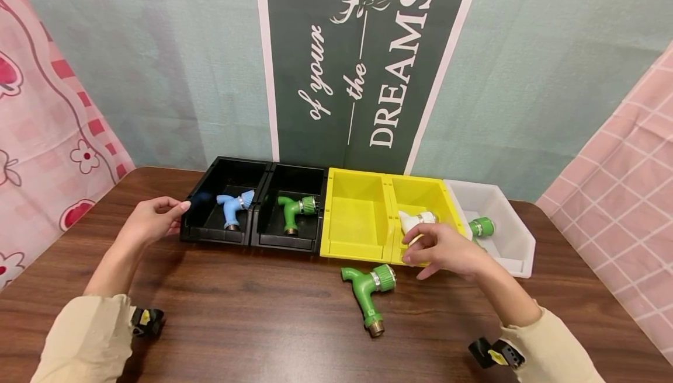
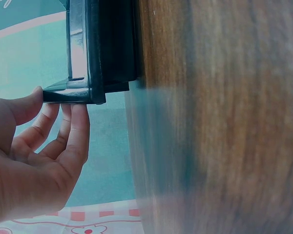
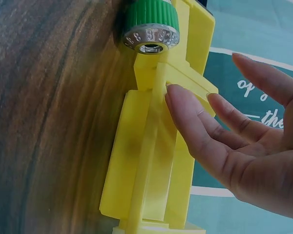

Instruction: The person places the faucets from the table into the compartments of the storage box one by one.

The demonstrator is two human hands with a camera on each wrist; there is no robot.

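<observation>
My left hand (image 1: 151, 219) is at the outer side of the leftmost black bin (image 1: 215, 236). In the left wrist view, its thumb (image 2: 29, 106) meets the rim while the fingertips press the outer wall. Nothing is held in my right hand (image 1: 447, 250), which hovers with loosely bent fingers over the front of the right yellow bin (image 1: 420, 187). A white tap (image 1: 425, 218) lies in that bin, partly hidden by the hand. On the table, just left of this hand, lies a green tap (image 1: 364, 289) with a brass threaded end.
The leftmost black bin holds a blue tap (image 1: 231, 208); the second black bin (image 1: 297, 174) holds a green tap (image 1: 291, 213). Beside them stand a left yellow bin (image 1: 357, 213) and a white bin (image 1: 507, 213) with a green-handled tap (image 1: 482, 227). Curtains hang behind the wooden table (image 1: 236, 313).
</observation>
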